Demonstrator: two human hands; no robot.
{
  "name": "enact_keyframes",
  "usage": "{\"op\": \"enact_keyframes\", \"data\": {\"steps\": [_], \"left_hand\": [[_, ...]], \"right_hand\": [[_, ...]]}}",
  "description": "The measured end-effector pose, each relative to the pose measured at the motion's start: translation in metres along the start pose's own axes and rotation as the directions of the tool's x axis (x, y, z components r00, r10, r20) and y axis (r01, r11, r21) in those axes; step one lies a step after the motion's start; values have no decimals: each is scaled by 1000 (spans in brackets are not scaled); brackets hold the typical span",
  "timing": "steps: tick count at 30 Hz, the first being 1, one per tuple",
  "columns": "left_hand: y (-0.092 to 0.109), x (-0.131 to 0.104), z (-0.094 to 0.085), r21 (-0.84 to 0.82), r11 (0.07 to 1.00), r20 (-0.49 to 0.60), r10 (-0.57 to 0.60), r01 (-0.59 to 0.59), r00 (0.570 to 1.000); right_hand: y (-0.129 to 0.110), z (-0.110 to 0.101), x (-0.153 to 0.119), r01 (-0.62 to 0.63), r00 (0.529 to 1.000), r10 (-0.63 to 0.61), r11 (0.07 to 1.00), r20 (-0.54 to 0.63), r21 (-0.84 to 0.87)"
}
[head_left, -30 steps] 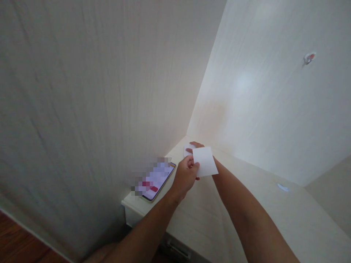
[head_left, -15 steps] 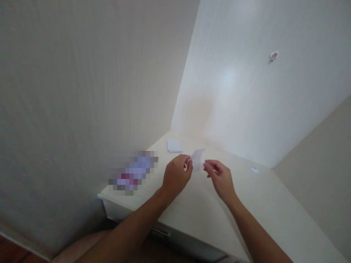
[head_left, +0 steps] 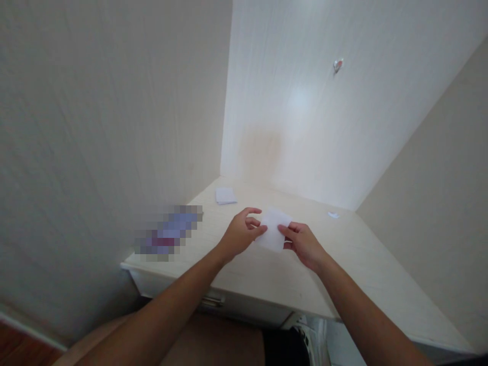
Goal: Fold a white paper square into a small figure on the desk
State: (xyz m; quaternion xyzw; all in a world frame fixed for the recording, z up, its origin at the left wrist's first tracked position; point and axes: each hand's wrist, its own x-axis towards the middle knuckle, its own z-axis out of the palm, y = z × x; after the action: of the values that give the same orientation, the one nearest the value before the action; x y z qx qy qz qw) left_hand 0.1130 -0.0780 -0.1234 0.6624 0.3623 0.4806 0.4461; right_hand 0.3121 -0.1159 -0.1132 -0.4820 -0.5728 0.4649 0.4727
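A small white sheet of paper (head_left: 272, 236) is held up above the white desktop, between my two hands. My right hand (head_left: 305, 244) pinches its right side, thumb on the front and fingers behind. At the left edge, my left hand (head_left: 240, 234) has its thumb on the paper and its lower fingers curled by the edge. Its index finger is raised and apart from the sheet. Behind my left hand, a folded white paper or small stack (head_left: 225, 195) lies on the desk.
A blurred-out purple item (head_left: 168, 234) lies along the left wall. A small white scrap (head_left: 333, 215) rests near the back right of the desktop (head_left: 366, 284). Walls enclose the desk's back and sides. A drawer handle (head_left: 212, 301) shows under the front edge, near my legs.
My right hand has come onto the paper, which was in my left hand alone. The sheet now faces me more flatly, and my left fingers have loosened. The view has shifted.
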Motion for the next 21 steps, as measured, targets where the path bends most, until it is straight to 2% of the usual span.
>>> {"op": "enact_keyframes", "data": {"steps": [2, 6, 11, 16, 21], "left_hand": [[-7, 8, -4, 31, 999, 47, -45, 44, 998], [-23, 30, -10, 192, 979, 121, -86, 61, 989], [-40, 57, -14, 417, 907, 199, -33, -54, 979], [-49, 63, -12, 536, 829, 299, -9, -160, 954], [-50, 59, -16, 592, 774, 336, 15, -224, 942]], "right_hand": [[1, -7, 7, -5, 998, 12, 996, 68, -91], [13, -23, 33, 29, 992, 12, 945, 125, -325], [29, -37, 63, 122, 988, -45, 813, 146, -569], [40, -45, 72, 197, 979, -105, 723, 177, -663], [47, -46, 61, 280, 960, -198, 679, 197, -678]]}}
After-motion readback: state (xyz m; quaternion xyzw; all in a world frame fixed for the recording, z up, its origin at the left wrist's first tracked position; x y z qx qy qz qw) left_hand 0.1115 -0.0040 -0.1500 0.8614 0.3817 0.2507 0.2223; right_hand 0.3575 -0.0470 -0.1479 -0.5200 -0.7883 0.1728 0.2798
